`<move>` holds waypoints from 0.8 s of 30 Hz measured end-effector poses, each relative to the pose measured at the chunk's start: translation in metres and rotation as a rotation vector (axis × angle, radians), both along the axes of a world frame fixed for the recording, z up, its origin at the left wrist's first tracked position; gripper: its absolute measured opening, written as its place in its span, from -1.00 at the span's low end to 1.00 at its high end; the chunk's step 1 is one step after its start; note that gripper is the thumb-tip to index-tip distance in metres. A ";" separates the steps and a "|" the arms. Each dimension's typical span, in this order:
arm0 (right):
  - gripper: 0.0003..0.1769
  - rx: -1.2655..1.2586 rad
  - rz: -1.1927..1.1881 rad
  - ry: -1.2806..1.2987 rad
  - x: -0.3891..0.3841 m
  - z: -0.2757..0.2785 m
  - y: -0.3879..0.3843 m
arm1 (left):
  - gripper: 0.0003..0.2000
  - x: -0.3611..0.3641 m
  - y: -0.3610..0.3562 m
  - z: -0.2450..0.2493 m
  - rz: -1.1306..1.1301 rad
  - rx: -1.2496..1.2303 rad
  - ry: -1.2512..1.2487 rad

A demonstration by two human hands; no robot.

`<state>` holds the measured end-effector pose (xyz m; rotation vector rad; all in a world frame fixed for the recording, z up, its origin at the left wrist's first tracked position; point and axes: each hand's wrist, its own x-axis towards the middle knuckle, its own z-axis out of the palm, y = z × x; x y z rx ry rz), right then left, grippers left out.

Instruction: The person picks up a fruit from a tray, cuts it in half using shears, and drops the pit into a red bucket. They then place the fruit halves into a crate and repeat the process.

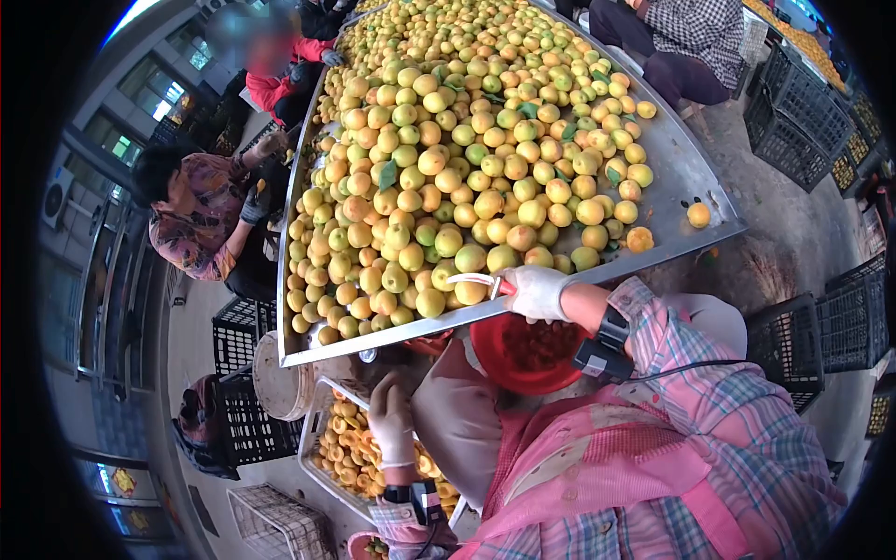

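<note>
My right hand, in a white glove, is closed around the red handle of a tool with a curved pale blade. It is at the near edge of a metal table heaped with yellow-green and orange apricots. The blade lies in front of the nearest fruit. My left hand, also gloved, hangs low over a white crate of halved apricots. Its fingers stretch forward, and I see nothing held in them. Below my right hand is a red basin with reddish-brown contents, possibly pits.
A person in a patterned top sits at the table's left side; another in red is farther back. A person in a checked shirt sits at the right. Black crates, a white bucket and an off-white crate stand around.
</note>
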<state>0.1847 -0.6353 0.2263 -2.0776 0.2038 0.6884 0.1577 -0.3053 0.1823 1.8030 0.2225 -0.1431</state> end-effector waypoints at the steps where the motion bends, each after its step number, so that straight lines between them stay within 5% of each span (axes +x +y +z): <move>1: -0.63 0.022 -0.029 -0.016 0.004 -0.002 -0.003 | -0.78 0.006 -0.021 0.006 -0.181 0.172 -0.274; 3: -0.64 -0.006 -0.090 -0.342 0.015 -0.019 -0.010 | -0.78 0.024 -0.061 0.013 -0.451 0.168 -0.409; 8: -0.66 0.422 -0.496 -0.249 0.017 -0.019 -0.029 | -0.62 0.053 -0.140 0.017 -0.791 0.630 -0.587; 11: -0.65 0.475 -0.515 -0.211 0.004 -0.017 -0.043 | -0.56 0.066 -0.156 0.002 -0.782 0.964 -0.772; 17: -0.54 0.618 -0.540 -0.180 -0.014 -0.022 -0.041 | -0.46 0.083 -0.161 -0.004 -0.640 0.710 -0.644; 21: -0.59 0.825 -0.732 -0.230 -0.041 -0.020 -0.042 | -0.57 0.077 -0.172 0.010 -0.582 0.602 -0.428; 24: -0.65 0.986 -0.766 -0.161 -0.072 -0.034 -0.050 | -0.59 0.074 -0.189 0.005 -0.490 0.966 -0.558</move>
